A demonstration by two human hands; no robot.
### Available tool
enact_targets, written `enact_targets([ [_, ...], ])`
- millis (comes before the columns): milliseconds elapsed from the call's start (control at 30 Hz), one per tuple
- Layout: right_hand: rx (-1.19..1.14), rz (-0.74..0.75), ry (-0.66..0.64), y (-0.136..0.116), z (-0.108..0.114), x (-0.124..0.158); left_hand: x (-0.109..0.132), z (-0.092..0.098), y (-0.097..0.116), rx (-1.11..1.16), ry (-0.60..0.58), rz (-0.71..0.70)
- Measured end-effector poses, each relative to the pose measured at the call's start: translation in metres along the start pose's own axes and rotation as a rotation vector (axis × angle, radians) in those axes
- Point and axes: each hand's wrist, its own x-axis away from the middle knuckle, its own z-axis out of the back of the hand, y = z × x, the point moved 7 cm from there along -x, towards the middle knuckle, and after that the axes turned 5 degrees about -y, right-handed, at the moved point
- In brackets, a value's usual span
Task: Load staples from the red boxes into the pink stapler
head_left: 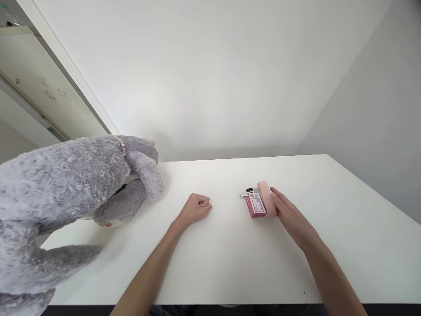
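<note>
My left hand [195,208] rests on the white table as a closed fist, and no object shows in it. Over to the right, my right hand [291,217] has its fingers stretched out. Their tips touch the right side of a pale pink, rounded block-like object [267,199], whose kind I cannot make out. Against the left side of that object lies a small stack of red and white cards or small boxes [256,204]. A small silver metal item with a black part [249,192] sits just behind the stack, partly hidden by it.
A large grey plush toy [72,175] with a beaded band leans over the left side of the white table [223,267]. A white wall [210,87] rises behind the table's back edge. Tiny dark specks dot the tabletop near its front edge.
</note>
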Motion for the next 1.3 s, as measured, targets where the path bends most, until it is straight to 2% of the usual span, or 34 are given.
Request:
enact_targets([
  [200, -0.007, 0.047, -0.041, -0.006, -0.017, 0.01, 0.0, 0.0, 0.0, -0.012, 0.002, -0.005],
  [433, -0.239, -0.008, -0.029, -0.006, -0.041, 0.01, 0.0, 0.0, 0.001, -0.022, 0.002, 0.003],
  [767, -0.255, -0.003, -0.021, -0.017, -0.073, 0.021, -0.001, 0.0, 0.002, -0.056, 0.003, -0.008],
  [1000, -0.224, 0.024, -0.002, -0.011, -0.076, 0.026, -0.001, -0.001, 0.004, -0.091, 0.008, -0.022],
  [1133, -0.198, 0.039, 0.028, -0.002, -0.069, 0.035, -0.002, -0.001, 0.003, -0.135, 0.02, -0.042],
  [1300, -0.11, 0.054, 0.005, 0.013, -0.057, 0.049, -0.002, -0.003, 0.007, -0.239, 0.057, -0.089],
])
